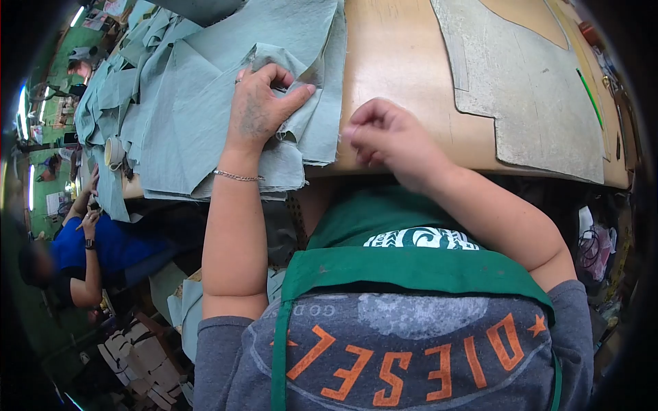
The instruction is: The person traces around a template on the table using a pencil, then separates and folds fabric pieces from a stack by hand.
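Note:
Layers of pale blue-green fabric (199, 103) lie in a rumpled stack over the left part of the work table. My left hand (259, 106) is closed on a bunched fold of this fabric, thumb stretched along the crease and fingertips hidden in the cloth. A ring and a bracelet show on that arm. Just right of the fabric's frayed edge, my right hand (387, 137) is held over the bare wood, apart from the cloth. Its fingers are curled, with thumb and forefinger pinched together. The hand is slightly blurred, and whatever it may hold cannot be made out.
A large grey pattern piece (528, 103) lies on the wooden table (391, 55) at right, a green pen (589, 99) on it. A white cup (115, 152) is at the fabric's left edge. Another person (89, 240) in blue works at lower left, near stacked cut pieces (144, 359).

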### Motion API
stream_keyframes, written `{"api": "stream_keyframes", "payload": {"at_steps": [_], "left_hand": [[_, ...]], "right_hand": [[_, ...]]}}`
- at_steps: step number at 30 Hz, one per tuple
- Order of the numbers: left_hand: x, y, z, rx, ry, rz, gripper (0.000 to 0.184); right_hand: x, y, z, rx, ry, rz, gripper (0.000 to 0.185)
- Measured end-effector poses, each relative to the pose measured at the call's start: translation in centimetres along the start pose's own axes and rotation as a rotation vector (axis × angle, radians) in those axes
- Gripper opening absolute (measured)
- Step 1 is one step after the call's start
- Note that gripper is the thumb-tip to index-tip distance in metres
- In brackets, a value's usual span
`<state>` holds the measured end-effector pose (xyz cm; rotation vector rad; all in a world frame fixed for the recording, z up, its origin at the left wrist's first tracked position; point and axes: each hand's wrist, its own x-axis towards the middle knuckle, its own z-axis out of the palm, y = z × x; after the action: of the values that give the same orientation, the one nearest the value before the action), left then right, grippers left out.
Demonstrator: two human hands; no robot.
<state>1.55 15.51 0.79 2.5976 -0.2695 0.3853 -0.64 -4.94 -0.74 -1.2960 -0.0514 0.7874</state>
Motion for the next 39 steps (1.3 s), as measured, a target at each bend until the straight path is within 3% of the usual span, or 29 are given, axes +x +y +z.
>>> {"api": "stream_keyframes", "payload": {"at_steps": [2, 8, 11, 19, 26, 32, 33, 36, 39], "left_hand": [[0.2, 0.1, -0.1, -0.007, -0.016, -0.014, 0.029], [0.1, 0.8, -0.3, -0.015, -0.036, -0.061, 0.027], [-0.1, 0.2, 0.1, -0.026, 0.028, 0.004, 0.026], [-0.2, 0.6, -0.2, 0.001, -0.029, -0.081, 0.026], [-0.3, 0.2, 0.1, -0.018, 0.035, -0.014, 0.027], [-0.3, 0.2, 0.2, -0.012, 0.041, -0.002, 0.026], [-0.3, 0.3, 0.2, -0.008, 0.039, -0.001, 0.026], [-0.3, 0.2, 0.3, -0.015, 0.053, 0.015, 0.026], [-0.3, 0.1, 0.3, -0.015, 0.061, 0.028, 0.026]], "right_hand": [[0.0, -0.4, -0.3, 0.171, 0.069, 0.030, 0.034], [-0.1, -0.3, 0.6, 0.182, -0.065, 0.044, 0.048], [-0.1, -0.3, 0.9, 0.248, 0.042, 0.073, 0.046], [-0.3, 0.4, 1.1, 0.106, -0.051, -0.056, 0.037], [-0.2, 1.5, 0.9, -0.026, -0.098, -0.108, 0.033], [-0.6, 1.1, 1.3, -0.168, -0.483, 0.145, 0.036], [-0.6, 1.4, 1.4, -0.136, -0.522, 0.108, 0.033], [-0.6, 1.6, 1.6, -0.100, -0.480, 0.035, 0.027], [-0.3, 1.4, 1.2, 0.089, -0.160, 0.114, 0.024]]}}
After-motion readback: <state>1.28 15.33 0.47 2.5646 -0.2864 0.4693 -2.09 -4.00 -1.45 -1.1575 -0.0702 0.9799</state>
